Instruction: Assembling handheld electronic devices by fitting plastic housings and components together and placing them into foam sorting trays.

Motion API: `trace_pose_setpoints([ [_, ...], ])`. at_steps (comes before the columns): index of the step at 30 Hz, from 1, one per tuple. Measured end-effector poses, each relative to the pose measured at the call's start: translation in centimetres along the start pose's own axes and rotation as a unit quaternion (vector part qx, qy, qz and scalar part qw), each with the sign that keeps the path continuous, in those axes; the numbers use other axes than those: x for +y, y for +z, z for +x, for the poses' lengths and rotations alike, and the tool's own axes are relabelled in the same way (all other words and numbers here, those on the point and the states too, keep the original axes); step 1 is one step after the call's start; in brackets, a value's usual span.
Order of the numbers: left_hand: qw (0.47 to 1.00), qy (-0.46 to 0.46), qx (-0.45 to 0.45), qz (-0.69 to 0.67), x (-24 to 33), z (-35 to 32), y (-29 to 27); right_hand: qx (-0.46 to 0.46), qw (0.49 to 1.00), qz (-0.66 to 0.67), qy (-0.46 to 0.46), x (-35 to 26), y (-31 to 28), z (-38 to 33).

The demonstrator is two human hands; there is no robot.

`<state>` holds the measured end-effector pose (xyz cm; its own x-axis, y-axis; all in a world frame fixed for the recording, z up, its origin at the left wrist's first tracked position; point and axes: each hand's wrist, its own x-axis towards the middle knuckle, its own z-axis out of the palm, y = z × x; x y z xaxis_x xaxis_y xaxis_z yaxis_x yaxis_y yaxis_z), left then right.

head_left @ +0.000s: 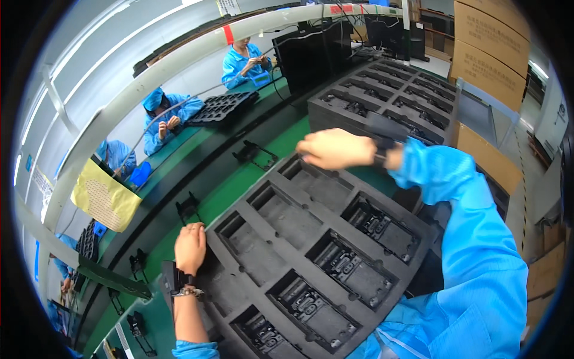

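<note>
At edges of the foam tray [300,256], left fingers [193,229] and right fingers [309,145] curled; gap and grip unclear.

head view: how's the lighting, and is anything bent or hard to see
In the head view, fisheye bends the pale rail into an arc and the corners go black; the same view shows the light strip at upper right glaring white, and black parts blending into the dark foam tray, their fine detail hard to read.

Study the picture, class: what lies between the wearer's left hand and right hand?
In the head view, an edge of the dark grey foam tray runs between the left hand and the right hand, with recessed compartments alongside it.
</note>
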<state>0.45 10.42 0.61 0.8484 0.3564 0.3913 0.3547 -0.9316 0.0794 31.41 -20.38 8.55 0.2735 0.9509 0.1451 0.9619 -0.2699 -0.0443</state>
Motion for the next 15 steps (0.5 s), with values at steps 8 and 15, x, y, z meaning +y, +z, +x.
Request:
trace_pose_setpoints([
  [8, 0.983, 0.033, -0.175, 0.039, 11.6, -10.1, -10.8, -0.005, 0.999, 0.003, -0.051, -1.6, 2.3, -20.3],
  [15, 0.932, 0.035, -0.333, 0.138, 18.7, -19.0, -11.9, -0.002, 0.997, 0.068, -0.033, -1.6, 4.1, -21.2],
])
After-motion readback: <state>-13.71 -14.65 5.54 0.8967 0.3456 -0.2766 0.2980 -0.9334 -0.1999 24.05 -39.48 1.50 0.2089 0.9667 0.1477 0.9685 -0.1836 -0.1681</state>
